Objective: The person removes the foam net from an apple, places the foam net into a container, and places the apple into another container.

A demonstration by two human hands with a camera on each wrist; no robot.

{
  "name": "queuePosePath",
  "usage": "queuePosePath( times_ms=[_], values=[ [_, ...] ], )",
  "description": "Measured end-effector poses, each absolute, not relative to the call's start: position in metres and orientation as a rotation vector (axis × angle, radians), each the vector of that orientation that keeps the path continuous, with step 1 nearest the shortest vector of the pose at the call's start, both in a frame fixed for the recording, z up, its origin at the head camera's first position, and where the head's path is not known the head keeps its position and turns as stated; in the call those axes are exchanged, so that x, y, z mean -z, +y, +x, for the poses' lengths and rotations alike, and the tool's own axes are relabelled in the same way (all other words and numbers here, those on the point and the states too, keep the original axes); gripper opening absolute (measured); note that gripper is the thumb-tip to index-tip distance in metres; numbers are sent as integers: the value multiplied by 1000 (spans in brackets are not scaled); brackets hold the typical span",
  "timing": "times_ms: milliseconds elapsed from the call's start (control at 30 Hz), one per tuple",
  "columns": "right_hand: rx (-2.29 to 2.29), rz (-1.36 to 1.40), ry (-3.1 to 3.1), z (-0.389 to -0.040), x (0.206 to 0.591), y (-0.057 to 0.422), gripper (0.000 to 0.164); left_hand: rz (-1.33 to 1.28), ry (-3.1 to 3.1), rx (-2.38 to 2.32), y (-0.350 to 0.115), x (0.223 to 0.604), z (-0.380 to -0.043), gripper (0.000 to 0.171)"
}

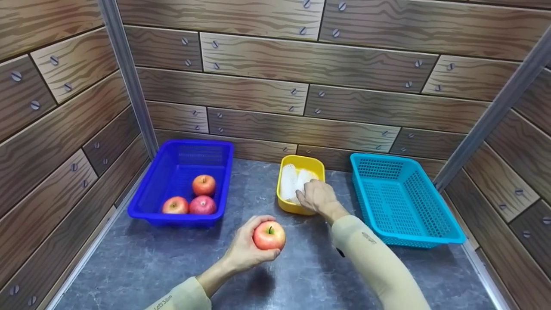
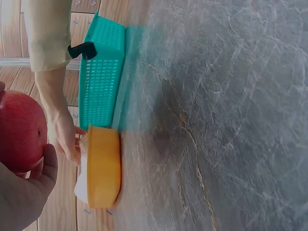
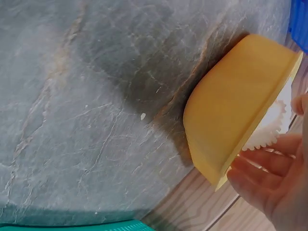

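My left hand (image 1: 245, 249) grips a red-and-yellow apple (image 1: 271, 237) above the table, fingers and thumb around its side, stem facing up. At the yellow bin (image 1: 293, 208), my right hand (image 1: 319, 197) reaches in over the near right rim. White foam fruit nets (image 1: 289, 181) lie in that bin. In the right wrist view, the thumb and fingers are on either side of a foam net's scalloped end (image 3: 269, 127), pinching it. The bin wall (image 3: 236, 91) hides the rest of that net.
On the left stands a blue basket (image 1: 144, 211) with three apples (image 1: 203, 206) near its front right. A turquoise perforated basket (image 1: 407, 239) stands to the right, close to my right forearm. Wood-patterned walls (image 1: 258, 94) enclose the grey marbled table (image 1: 172, 267) at the back and sides.
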State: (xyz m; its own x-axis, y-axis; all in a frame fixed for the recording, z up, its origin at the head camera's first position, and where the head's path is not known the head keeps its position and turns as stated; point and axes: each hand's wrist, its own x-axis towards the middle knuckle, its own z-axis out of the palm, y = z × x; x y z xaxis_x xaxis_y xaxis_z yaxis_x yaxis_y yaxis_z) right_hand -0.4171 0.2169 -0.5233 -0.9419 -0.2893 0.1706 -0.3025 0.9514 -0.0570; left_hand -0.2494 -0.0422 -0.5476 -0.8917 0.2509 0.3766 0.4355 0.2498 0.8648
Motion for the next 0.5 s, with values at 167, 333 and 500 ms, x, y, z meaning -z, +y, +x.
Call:
queuePosePath(
  times_ms=[167,333,500],
  values=[
    [-50,484,-2743,-403,523,218,41,-656,-2340,1724,-43,546,-248,70],
    [-30,531,-2562,-391,522,230,36,-657,-2329,1732,-44,546,-248,71],
    [-32,524,-2512,-375,517,241,34,-642,-2331,1731,-46,546,-247,71]
  ],
)
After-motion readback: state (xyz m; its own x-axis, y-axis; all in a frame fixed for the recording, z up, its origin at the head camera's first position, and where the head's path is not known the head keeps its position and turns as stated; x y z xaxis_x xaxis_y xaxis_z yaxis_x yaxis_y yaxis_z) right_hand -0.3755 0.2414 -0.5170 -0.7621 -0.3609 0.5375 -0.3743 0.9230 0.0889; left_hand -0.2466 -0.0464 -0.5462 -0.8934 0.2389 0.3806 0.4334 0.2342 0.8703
